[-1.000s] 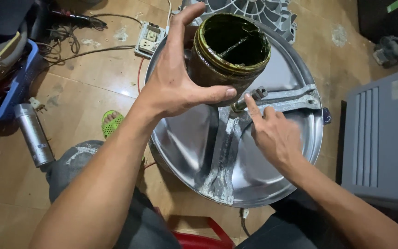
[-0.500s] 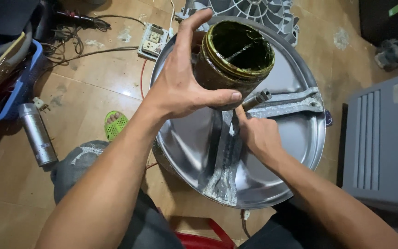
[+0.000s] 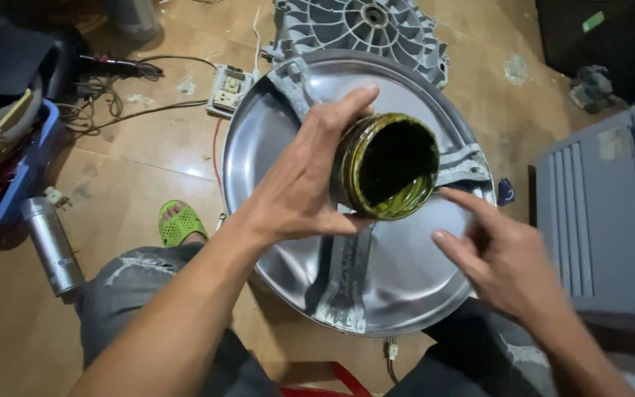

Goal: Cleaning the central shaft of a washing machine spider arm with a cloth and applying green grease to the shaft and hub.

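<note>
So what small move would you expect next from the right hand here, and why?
Probably a dip of the right hand's fingers into the jar. The left hand holds the open jar tilted toward them, dark greenish grease showing inside, and the right hand hovers just below its rim with two fingers extended, holding nothing, above the round metal drum plate.

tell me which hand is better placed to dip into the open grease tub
Right. The left hand is wrapped around the tub, tilting its mouth toward the free right hand, whose extended fingers sit just beside the rim.
</note>
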